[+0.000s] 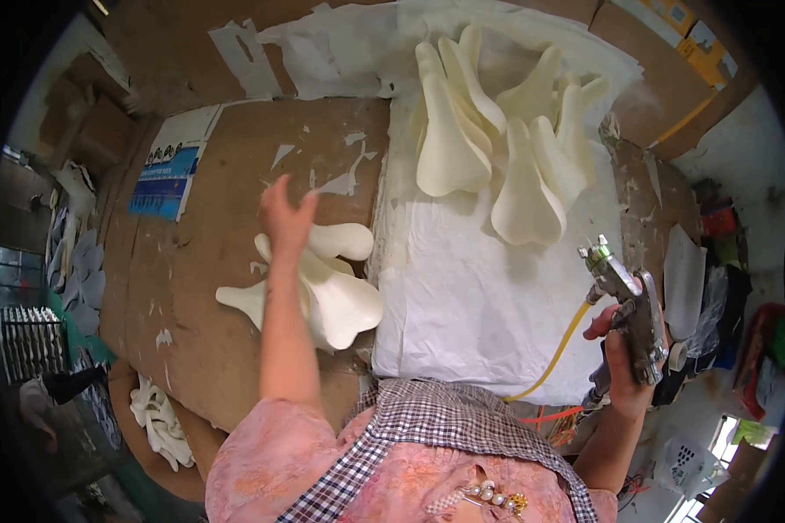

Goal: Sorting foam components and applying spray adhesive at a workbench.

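Observation:
My left hand (290, 213) reaches over the brown board with thumb and fingers apart and nothing visible between them. Under and beside that forearm lie a few cream bicycle-saddle-shaped pads (344, 301), overlapping one another; the forearm hides part of them. In my right hand (626, 366) is a metal spray gun (624, 283), held upright with its nozzle pointing away from me. A yellow hose (560, 353) runs to the gun. Farther off, on white sheeting (445, 288), several more cream saddle-shaped pads (453, 148) lie in overlapping groups.
The brown cardboard surface (209, 192) carries torn white scraps and a blue-and-white printed sheet (167, 179). At lower left, a round container (139, 449) holds white pieces. A red hose (554, 415) passes near my right wrist. Mixed items crowd the right edge.

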Demonstrator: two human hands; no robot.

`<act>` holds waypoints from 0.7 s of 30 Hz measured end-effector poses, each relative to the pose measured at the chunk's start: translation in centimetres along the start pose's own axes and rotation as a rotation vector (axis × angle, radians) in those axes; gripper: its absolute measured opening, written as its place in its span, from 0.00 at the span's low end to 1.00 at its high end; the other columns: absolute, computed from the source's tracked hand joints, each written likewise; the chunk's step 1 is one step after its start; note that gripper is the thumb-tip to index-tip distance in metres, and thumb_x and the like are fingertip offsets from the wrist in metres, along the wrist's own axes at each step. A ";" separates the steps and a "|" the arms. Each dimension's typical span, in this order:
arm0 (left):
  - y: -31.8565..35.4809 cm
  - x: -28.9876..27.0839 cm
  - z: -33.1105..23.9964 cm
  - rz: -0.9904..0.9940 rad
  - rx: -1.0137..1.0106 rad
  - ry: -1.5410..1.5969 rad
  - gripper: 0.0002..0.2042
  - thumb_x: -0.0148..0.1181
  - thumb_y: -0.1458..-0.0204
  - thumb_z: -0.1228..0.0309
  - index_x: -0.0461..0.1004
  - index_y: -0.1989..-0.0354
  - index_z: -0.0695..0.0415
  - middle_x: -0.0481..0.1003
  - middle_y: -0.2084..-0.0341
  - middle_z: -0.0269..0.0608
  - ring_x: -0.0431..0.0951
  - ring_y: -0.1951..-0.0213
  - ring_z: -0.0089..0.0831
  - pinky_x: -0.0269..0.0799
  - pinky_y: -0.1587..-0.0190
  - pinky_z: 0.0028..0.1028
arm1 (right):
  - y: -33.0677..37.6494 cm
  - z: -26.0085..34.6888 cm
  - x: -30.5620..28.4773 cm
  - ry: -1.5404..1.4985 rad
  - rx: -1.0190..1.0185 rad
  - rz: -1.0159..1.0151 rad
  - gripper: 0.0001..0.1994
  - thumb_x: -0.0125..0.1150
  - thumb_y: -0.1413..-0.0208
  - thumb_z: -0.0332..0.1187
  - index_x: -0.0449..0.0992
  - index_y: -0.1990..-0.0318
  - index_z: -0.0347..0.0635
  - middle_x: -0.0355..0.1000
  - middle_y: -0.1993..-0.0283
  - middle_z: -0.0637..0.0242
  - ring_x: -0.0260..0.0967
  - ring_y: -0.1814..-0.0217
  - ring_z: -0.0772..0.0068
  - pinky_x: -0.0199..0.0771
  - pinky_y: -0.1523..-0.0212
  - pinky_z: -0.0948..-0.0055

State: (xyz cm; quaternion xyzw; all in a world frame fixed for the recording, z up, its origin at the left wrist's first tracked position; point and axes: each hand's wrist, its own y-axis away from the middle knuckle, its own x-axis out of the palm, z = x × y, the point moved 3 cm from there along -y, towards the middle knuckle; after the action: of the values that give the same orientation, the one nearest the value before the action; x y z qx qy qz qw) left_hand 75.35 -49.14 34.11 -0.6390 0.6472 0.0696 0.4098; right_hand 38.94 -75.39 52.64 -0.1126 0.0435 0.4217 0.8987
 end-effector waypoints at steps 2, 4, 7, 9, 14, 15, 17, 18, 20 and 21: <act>-2.6 8.5 -0.2 0.255 -0.069 0.354 0.25 0.65 0.60 0.63 0.69 0.52 0.60 0.71 0.57 0.49 0.69 0.52 0.41 0.65 0.51 0.37 | 0.5 -0.9 0.7 0.050 0.071 0.040 0.28 0.61 0.54 0.22 0.60 0.43 0.32 0.69 0.67 0.65 0.68 0.66 0.76 0.70 0.63 0.77; -2.4 15.4 -4.0 0.460 -0.134 0.305 0.22 0.65 0.61 0.64 0.70 0.57 0.60 0.73 0.64 0.48 0.73 0.59 0.41 0.69 0.56 0.35 | 1.4 -2.7 0.7 0.225 0.189 0.163 0.28 0.60 0.54 0.22 0.60 0.43 0.32 0.70 0.66 0.64 0.68 0.67 0.77 0.70 0.64 0.77; -1.0 20.6 -4.8 0.483 -0.071 0.165 0.18 0.64 0.60 0.64 0.70 0.62 0.60 0.73 0.69 0.48 0.74 0.64 0.43 0.70 0.60 0.34 | 2.0 -1.9 2.1 0.077 0.255 0.196 0.26 0.59 0.54 0.22 0.62 0.44 0.33 0.70 0.64 0.66 0.66 0.65 0.80 0.68 0.62 0.79; -1.5 19.4 -5.9 0.490 -0.151 0.076 0.14 0.61 0.60 0.66 0.69 0.67 0.61 0.72 0.73 0.48 0.74 0.66 0.43 0.69 0.63 0.35 | 2.0 -1.4 2.7 0.067 0.243 0.182 0.26 0.59 0.54 0.23 0.62 0.44 0.33 0.70 0.64 0.66 0.66 0.64 0.80 0.67 0.61 0.79; 0.0 4.7 -8.6 0.389 -0.124 0.322 0.05 0.55 0.63 0.77 0.70 0.75 0.62 0.72 0.81 0.43 0.70 0.78 0.29 0.67 0.73 0.31 | 1.1 -3.9 1.0 0.306 0.299 0.124 0.25 0.59 0.53 0.23 0.63 0.45 0.35 0.71 0.63 0.66 0.66 0.63 0.78 0.68 0.60 0.77; 0.8 1.7 -5.1 0.404 -0.228 0.336 0.04 0.55 0.63 0.77 0.70 0.76 0.62 0.70 0.84 0.38 0.68 0.78 0.24 0.65 0.75 0.28 | 0.4 -3.2 1.3 0.258 0.267 0.106 0.24 0.59 0.53 0.22 0.64 0.46 0.34 0.71 0.64 0.67 0.66 0.64 0.80 0.67 0.60 0.79; 2.9 -6.5 1.9 0.432 -0.403 0.135 0.04 0.55 0.61 0.78 0.66 0.80 0.62 0.64 0.86 0.32 0.65 0.80 0.18 0.65 0.78 0.24 | -1.0 -2.0 1.5 0.257 0.125 0.074 0.25 0.60 0.53 0.23 0.63 0.45 0.34 0.70 0.65 0.66 0.67 0.64 0.80 0.68 0.61 0.79; 4.3 -9.8 4.3 0.488 -0.562 0.218 0.08 0.57 0.60 0.75 0.64 0.80 0.62 0.64 0.87 0.33 0.66 0.80 0.20 0.66 0.78 0.24 | -1.9 0.1 2.2 0.170 0.073 0.048 0.26 0.60 0.53 0.23 0.61 0.43 0.34 0.70 0.66 0.65 0.68 0.65 0.77 0.70 0.63 0.77; 6.9 -15.5 8.5 0.377 -0.374 -0.255 0.10 0.61 0.57 0.69 0.68 0.75 0.63 0.69 0.80 0.37 0.71 0.74 0.27 0.69 0.70 0.26 | -2.3 0.5 2.1 -0.012 -0.010 0.022 0.28 0.58 0.53 0.21 0.59 0.42 0.33 0.69 0.67 0.63 0.69 0.67 0.74 0.72 0.64 0.74; 6.8 -16.4 7.1 0.217 -0.087 -0.527 0.11 0.62 0.55 0.68 0.70 0.72 0.63 0.71 0.77 0.38 0.72 0.71 0.28 0.70 0.67 0.27 | -2.2 0.6 2.0 -0.037 -0.013 0.025 0.28 0.58 0.53 0.21 0.59 0.42 0.33 0.69 0.67 0.63 0.68 0.67 0.74 0.72 0.64 0.73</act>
State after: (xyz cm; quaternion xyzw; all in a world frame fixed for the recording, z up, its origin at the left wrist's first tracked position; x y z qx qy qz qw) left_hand 69.95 -30.96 36.65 -0.5429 0.5793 0.3046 0.5262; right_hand 41.87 -75.08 53.27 -0.1099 0.0256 0.4353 0.8932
